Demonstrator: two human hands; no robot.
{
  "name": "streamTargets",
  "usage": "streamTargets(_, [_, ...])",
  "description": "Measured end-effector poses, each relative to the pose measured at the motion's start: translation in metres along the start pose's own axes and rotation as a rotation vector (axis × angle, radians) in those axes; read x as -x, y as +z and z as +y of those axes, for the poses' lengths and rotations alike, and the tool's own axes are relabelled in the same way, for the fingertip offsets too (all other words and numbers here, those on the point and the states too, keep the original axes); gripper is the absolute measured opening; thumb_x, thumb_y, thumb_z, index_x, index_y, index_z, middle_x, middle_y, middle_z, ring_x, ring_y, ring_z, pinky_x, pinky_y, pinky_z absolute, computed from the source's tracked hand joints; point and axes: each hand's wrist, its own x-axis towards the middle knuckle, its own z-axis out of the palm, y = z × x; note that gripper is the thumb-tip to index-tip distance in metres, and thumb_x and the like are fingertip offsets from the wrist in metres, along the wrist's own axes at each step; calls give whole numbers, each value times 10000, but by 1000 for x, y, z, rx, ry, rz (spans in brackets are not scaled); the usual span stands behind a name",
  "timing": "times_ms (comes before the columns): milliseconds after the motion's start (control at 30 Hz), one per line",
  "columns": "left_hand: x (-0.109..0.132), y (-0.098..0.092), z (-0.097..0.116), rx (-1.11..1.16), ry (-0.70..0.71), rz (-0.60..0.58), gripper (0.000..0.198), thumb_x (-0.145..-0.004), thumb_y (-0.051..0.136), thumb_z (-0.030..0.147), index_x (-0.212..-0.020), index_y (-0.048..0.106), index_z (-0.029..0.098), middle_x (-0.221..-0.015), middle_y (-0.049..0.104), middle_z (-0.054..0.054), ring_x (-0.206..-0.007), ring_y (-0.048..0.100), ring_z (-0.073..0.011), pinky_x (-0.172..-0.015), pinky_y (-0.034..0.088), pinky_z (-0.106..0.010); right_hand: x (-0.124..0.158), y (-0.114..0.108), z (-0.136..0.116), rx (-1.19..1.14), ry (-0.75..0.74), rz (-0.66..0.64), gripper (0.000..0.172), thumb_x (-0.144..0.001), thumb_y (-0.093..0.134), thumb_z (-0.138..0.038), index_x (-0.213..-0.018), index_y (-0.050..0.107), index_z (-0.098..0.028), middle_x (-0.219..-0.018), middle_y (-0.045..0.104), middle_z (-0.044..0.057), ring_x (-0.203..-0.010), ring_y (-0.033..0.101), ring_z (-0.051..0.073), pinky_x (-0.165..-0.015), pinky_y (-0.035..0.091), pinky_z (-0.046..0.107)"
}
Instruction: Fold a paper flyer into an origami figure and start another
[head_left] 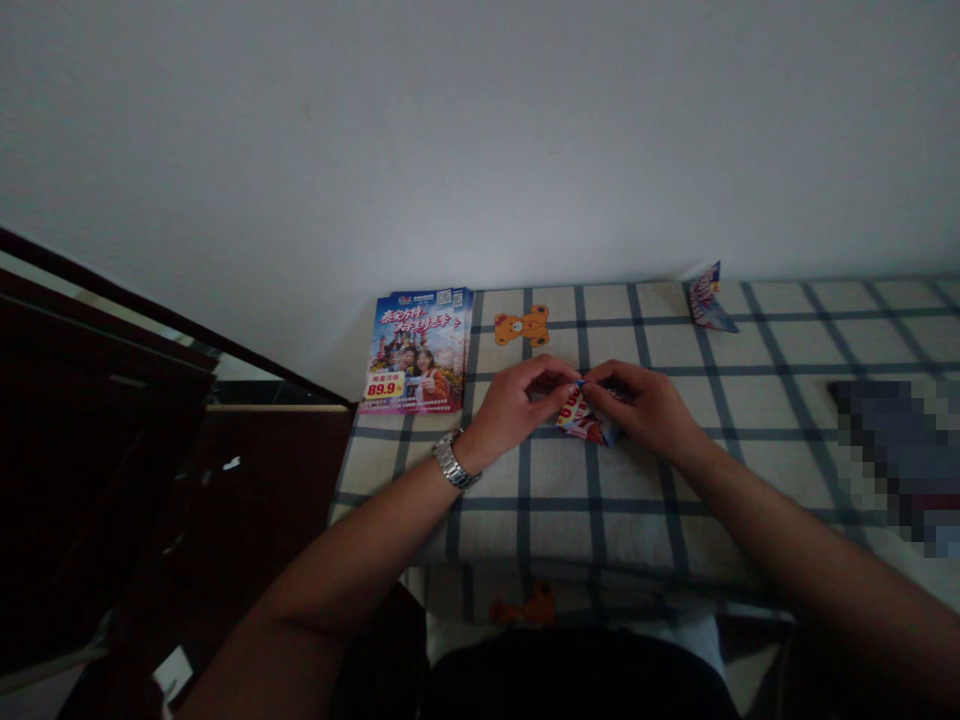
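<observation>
Nearest, two bare forearms, reaching from a dark lap onto a table under a cream cloth checked with grey-blue lines [570, 500]. At mid-table, left hand [517, 405], with a silver metal wristwatch [454, 460] on its wrist, and right hand [649, 405], together over a small folded piece of glossy printed paper [581, 415] in red, white and blue. Each grip pressed together on that paper: left thumb and forefinger pinching its upper left corner, right fingers pinching its upper right edge, lower part resting on the cloth.

Judged as a fold in the making. Best to line up the edges before pressing, pin one side flat with the left grip, then run a right fingertip along the crease. Soft cloth beneath, so press firmly.

Bare cloth on both sides of the hands and toward the near edge. Well apart at the left rear, a stack of colourful printed leaflets [416, 350] at the table's left edge, with a drop beyond toward dark brown wooden furniture [112, 450]. Just behind the left hand, an orange bear figure [523, 326] on the cloth. Far right rear, by the white wall [480, 130], another folded paper shape of like print [706, 295], tilted. At right, a blurred dark patch [900, 450], impossible to identify.
</observation>
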Motion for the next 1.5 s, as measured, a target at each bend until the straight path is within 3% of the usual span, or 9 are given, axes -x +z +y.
streamTargets(267, [-2,-3,-8,47,4,140,125,-968,747,297,-1023,712,190,-957,754,-39,-862,730,-133,-786,598,-241,-1,0,3,-81,86,73,314,-922,739,-517,-1051,779,-234,-947,804,50,-773,713,220,-660,549,322])
streamTargets(567, [1,-2,-6,17,-18,91,103,-978,725,281,-1022,689,195,-974,755,-34,-872,733,-134,-792,597,-245,-1,0,2,12,72,119,266,-932,717,-459,-982,786,-206,-811,770,31,-653,646,171,-586,479,288])
streamTargets(867, [1,-3,-1,-91,57,50,111,-989,705,260,-1091,689,220,-987,751,-16,-864,733,-126,-819,610,-251,0,1,0,29,58,113,261,-937,717,-462,-968,790,-214,-776,768,20,-616,640,167,-565,474,290])
streamTargets(1000, [1,-2,-3,-100,46,83,79,-985,719,255,-1056,712,221,-977,764,-16,-868,742,-130,-817,616,-254,0,1,0,-6,55,106,282,-942,722,-482,-1002,800,-219,-874,801,41,-724,703,199,-647,542,313])
streamTargets(1133, [0,-4,-8,-69,49,158,84,-978,735,259,-1039,711,207,-988,765,-27,-884,744,-132,-823,621,-256,-2,0,2,-171,72,104,365,-931,748,-500,-1185,777,-240,-1053,821,63,-909,756,237,-791,613,354])
streamTargets(1233, [-1,-7,-10,-66,56,200,93,-974,745,268,-1037,715,206,-1003,764,-32,-908,741,-135,-836,622,-261,-4,-1,6,-255,94,140,334,-912,775,-512,-1097,785,-235,-1054,823,70,-950,764,246,-861,624,381])
streamTargets(1500, [0,-6,-7,-62,68,192,73,-978,739,252,-1025,708,206,-1007,758,-27,-917,738,-130,-848,622,-264,-5,-1,7,-269,94,179,357,-883,794,-566,-991,775,-226,-947,806,64,-873,742,235,-795,620,373])
